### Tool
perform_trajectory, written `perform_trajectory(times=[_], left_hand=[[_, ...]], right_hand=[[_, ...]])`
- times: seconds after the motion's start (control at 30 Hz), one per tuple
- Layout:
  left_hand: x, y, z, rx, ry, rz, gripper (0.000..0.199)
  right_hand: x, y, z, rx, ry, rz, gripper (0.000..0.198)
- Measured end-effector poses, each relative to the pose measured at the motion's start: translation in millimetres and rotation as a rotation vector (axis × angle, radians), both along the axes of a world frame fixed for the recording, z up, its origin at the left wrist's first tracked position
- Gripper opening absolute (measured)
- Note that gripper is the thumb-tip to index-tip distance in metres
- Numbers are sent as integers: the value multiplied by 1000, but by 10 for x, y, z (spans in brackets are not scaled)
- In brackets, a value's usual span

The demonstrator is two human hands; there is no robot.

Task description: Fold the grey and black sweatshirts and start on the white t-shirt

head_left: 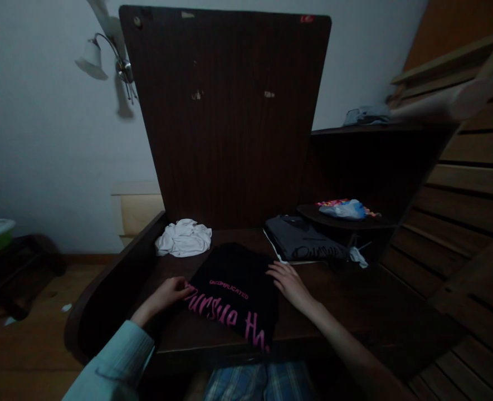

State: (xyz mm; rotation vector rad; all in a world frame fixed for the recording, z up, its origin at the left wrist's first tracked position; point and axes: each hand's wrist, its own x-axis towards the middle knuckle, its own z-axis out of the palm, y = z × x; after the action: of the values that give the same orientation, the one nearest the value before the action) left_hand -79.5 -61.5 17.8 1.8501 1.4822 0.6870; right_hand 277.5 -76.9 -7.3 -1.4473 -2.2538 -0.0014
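Note:
A black folded T-shirt [233, 278] with pink lettering lies on the dark wooden desk [213, 341], turned at an angle. Its print reads "UNCOMPLICATED" and "Pursue th", with the rest out of sight. At the shirt's left edge, my left hand [166, 296] pinches the cloth between thumb and fingers. My right hand [290, 285] rests along the right edge with its fingers stretched out, touching the fabric. Behind that hand is a folded dark grey garment [298, 236] with black lettering. A crumpled white cloth [184, 238] sits at the back left.
A tall dark panel [229, 122] stands at the back of the desk. The raised left side board [104, 289] edges the desktop. On the right, a small shelf [333, 218] holds a plastic bag [344, 209], and wooden slats [476, 189] rise beside it.

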Motion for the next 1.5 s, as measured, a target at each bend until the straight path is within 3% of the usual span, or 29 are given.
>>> perform_trajectory(times=[0.1, 0.2, 0.33, 0.43, 0.53, 0.63, 0.83, 1.03, 1.23, 1.5], left_hand=[[91, -291, -108, 67, -43, 90, 34], [166, -488, -183, 85, -166, 120, 34], [153, -557, -184, 204, -295, 148, 30], [164, -550, -157, 330, -336, 233, 27], [208, -560, -143, 193, -399, 200, 30], [218, -573, -157, 32, -469, 149, 31], [157, -614, -196, -164, -586, 48, 34], [240, -700, -164, -210, -647, 98, 35], [268, -722, -105, -240, -690, 192, 39], [245, -729, -222, -100, -624, 313, 38]], right_hand=[[-65, 252, 31, -34, 77, -19, 39], [-112, 263, 49, -6, 228, -91, 37], [-59, -110, 20, -24, 480, -197, 17], [-22, -486, -23, -148, 541, -205, 26], [-63, -754, -53, -292, 549, -109, 36], [-132, -845, -66, -369, 592, -62, 29], [-90, -713, -91, -513, 962, 62, 34], [43, -626, -113, -711, 1178, 151, 40], [62, -617, -123, -670, 1245, 60, 45], [95, -618, -165, -498, 1234, -84, 45]])
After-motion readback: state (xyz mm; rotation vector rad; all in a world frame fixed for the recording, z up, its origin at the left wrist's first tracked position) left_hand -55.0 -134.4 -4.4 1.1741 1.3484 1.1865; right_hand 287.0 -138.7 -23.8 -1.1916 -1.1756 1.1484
